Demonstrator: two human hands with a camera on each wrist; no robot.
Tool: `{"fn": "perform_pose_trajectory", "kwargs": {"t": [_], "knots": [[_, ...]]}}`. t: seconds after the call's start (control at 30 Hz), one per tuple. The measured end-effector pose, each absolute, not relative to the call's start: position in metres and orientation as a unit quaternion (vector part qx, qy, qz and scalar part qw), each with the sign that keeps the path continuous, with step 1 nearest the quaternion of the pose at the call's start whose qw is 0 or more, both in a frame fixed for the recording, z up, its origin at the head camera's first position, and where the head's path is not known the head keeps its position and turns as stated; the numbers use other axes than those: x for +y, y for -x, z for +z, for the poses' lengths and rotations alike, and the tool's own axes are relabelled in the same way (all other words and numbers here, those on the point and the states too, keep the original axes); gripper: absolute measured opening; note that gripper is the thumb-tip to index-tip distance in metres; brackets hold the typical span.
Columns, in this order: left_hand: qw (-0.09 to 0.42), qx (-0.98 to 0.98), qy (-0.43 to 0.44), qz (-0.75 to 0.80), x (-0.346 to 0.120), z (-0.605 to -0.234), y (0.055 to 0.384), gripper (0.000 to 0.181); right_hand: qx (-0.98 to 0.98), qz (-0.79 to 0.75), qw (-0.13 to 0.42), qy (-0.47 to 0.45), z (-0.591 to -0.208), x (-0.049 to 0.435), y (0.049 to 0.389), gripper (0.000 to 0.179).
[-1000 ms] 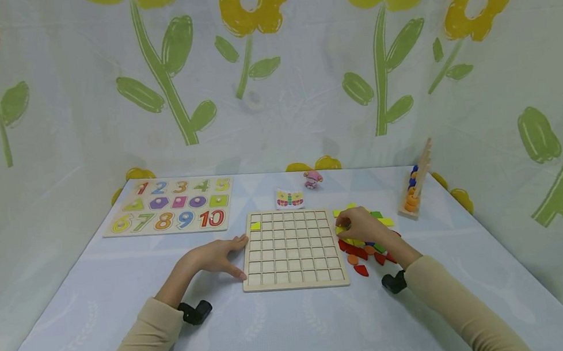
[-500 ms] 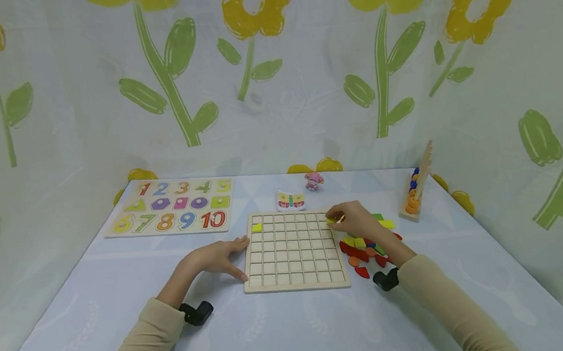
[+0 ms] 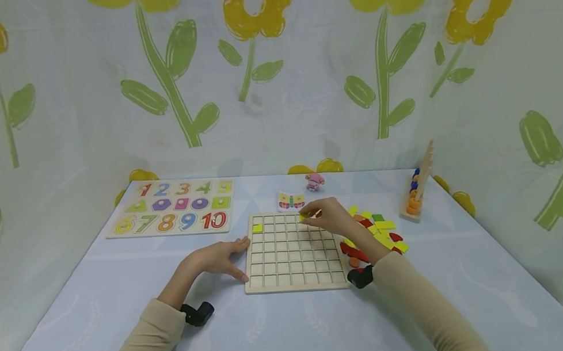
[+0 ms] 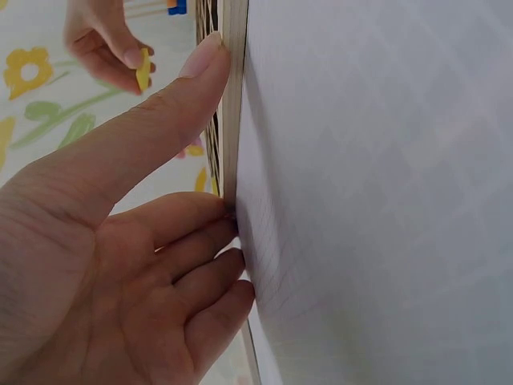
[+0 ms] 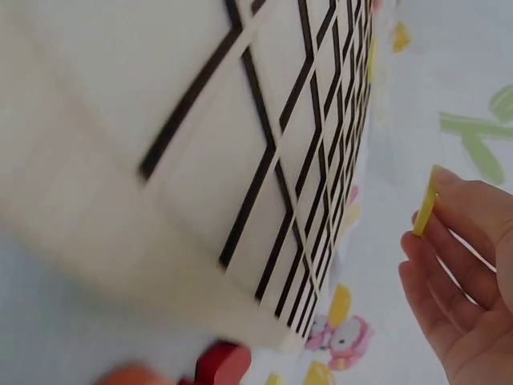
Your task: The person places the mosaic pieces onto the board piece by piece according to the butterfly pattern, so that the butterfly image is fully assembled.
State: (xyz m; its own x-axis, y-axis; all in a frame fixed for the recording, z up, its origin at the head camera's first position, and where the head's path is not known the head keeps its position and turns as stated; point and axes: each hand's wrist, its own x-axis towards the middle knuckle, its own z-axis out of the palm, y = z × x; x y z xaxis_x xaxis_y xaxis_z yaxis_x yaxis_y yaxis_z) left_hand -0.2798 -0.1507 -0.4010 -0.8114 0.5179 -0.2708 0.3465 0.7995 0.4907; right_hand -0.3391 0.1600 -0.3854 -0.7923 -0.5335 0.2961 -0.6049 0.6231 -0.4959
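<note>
A wooden grid board [image 3: 287,260] lies in the middle of the table, with one yellow square tile [image 3: 258,228] in a cell near its upper left corner. My left hand [image 3: 218,259] rests against the board's left edge, thumb and fingers spread along the rim and touching it in the left wrist view. Above the far part of the grid, my right hand [image 3: 332,217] pinches a thin yellow tile [image 5: 427,202] between thumb and fingertips. The tile is held edge-on and apart from the board in the right wrist view.
Right of the board lies a pile of coloured pieces [image 3: 384,239], partly behind the right forearm. A butterfly pattern card [image 3: 291,200] and a pink figurine [image 3: 314,181] stand beyond it. A number puzzle [image 3: 170,207] is at back left, a bead rack [image 3: 417,186] at back right.
My right hand has moved left from the pile of pieces to above the board's far part, carrying a yellow tile. The left hand has stayed at the board's edge.
</note>
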Motion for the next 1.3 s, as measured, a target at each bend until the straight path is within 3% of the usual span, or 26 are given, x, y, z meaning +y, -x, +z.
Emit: {"fn": "perform_pose_trajectory", "kwargs": {"t": [0.67, 1.3], "knots": [[0.207, 0.926, -0.228, 0.217, -0.152, -0.405, 0.281, 0.099, -0.898, 0.254, 0.004, -0.359, -0.389, 0.098, 0.348, 0.022], [0.202, 0.924, -0.24, 0.22, -0.152, -0.403, 0.281, 0.099, -0.928, 0.215, -0.043, -0.3, -0.394, 0.064, 0.36, 0.014]]}}
